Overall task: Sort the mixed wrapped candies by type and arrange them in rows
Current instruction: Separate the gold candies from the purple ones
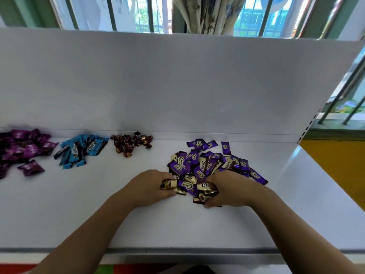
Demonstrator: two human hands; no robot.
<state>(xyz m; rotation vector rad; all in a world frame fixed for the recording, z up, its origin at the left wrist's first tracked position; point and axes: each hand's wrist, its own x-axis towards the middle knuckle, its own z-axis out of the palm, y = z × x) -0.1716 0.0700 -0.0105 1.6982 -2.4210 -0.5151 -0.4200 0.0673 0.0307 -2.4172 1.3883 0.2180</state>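
Left grip [153, 187] and right grip [229, 191] each clutch candies [188, 186] at the near edge of the mixed pile [209, 165] on the worktop [177, 224]; overfull handfuls of slippery wrappers could spill, scattering both kinds together.

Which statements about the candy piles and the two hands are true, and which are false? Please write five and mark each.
1. The blue candies lie between the magenta candies and the dark red candies. True.
2. Both hands are at the blue pile. False: the left hand and the right hand are at the purple and gold pile.
3. The left hand holds a gold candy. True.
4. The dark red pile is the largest. False: it looks the smallest.
5. All piles lie on a white shelf. True.
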